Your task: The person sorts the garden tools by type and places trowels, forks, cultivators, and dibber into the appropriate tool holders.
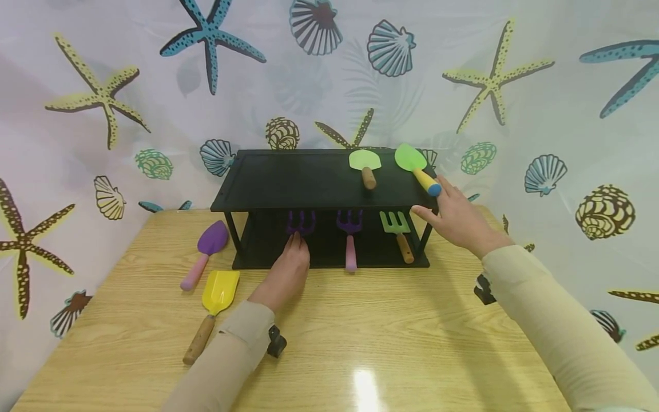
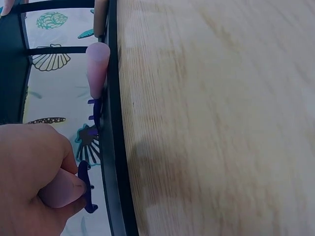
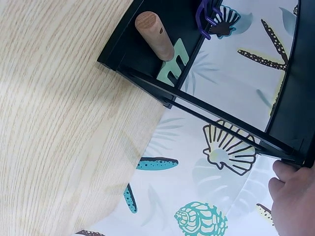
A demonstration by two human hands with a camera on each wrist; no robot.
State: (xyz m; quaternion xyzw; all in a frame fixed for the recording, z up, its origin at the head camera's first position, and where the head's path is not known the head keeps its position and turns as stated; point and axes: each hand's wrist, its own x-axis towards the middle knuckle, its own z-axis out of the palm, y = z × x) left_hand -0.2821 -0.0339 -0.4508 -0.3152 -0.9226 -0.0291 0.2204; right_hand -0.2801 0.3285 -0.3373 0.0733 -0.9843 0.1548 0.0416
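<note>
My left hand grips the pink handle of a purple hand fork. Its tines point to the back, over the lower tier of a black two-tier shelf. At the shelf's upper right corner, my right hand holds the edge, thumb toward the front. Beside its fingers lies a green trowel with a yellow and blue handle. Another purple hand fork and a green hand fork with a wooden handle lie on the lower tier, handles forward.
A pale green trowel with a wooden handle lies on the top tier. On the wooden table, left of the shelf, are a purple trowel and a yellow scoop. A shell-patterned curtain hangs behind.
</note>
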